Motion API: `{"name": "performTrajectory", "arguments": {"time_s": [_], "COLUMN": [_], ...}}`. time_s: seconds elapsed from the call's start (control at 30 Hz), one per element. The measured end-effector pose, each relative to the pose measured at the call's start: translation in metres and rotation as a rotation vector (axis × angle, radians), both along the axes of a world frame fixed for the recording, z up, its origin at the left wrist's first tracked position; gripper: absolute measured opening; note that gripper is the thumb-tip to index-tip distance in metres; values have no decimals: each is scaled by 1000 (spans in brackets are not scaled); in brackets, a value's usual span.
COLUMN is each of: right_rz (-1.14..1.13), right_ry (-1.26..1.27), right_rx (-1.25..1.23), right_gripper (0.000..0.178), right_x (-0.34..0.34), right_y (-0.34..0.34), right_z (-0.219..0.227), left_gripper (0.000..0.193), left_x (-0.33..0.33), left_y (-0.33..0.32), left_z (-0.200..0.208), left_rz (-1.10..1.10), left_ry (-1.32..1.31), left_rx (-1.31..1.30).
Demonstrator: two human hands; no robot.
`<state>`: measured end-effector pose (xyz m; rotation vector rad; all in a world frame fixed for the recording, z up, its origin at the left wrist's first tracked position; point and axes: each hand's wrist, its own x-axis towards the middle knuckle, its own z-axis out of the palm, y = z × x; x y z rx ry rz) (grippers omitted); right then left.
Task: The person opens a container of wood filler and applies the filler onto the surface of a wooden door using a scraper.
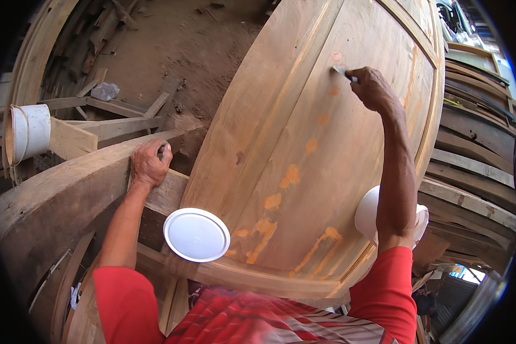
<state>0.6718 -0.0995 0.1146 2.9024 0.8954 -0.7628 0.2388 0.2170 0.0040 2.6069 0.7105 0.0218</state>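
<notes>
A putty knife is gripped in my right hand, its blade touching or just over a wooden door panel. Orange filler patches run down the panel in a line below the blade, and a small pinkish spot lies just above it. My left hand is closed and rests on a thick wooden beam; whether anything is inside its curled fingers is hidden. A round white lid lies at the panel's near left corner. Behind my right forearm stands a white tub, partly hidden.
A white bucket lies on its side by timber at the left. Wooden offcuts and a clear plastic bag are near the dirt floor. Stacked boards line the right side.
</notes>
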Motion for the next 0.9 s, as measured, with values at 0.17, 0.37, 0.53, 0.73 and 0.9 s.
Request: {"name": "performTrajectory", "arguments": {"time_s": [0.17,0.37,0.53,0.73,0.9], "right_rz": [-200,96,-133,-117,-87], "right_ry": [-43,-183,-4,-201,-294], "right_rx": [213,142,93,190,298], "right_gripper": [37,36,36,37,33], "right_x": [-17,4,-5,36,59], "right_y": [7,-10,3,-11,-13], "right_z": [-23,-24,-6,-25,-63], "left_gripper": [20,20,20,19,19], "left_x": [3,3,2,4,3], "left_y": [-4,-3,-4,-5,-2], "left_z": [4,-2,2,2,-4], "left_rz": [-9,-17,-6,-24,-24], "left_ry": [29,8,22,13,0], "left_rx": [33,42,11,41,47]}}
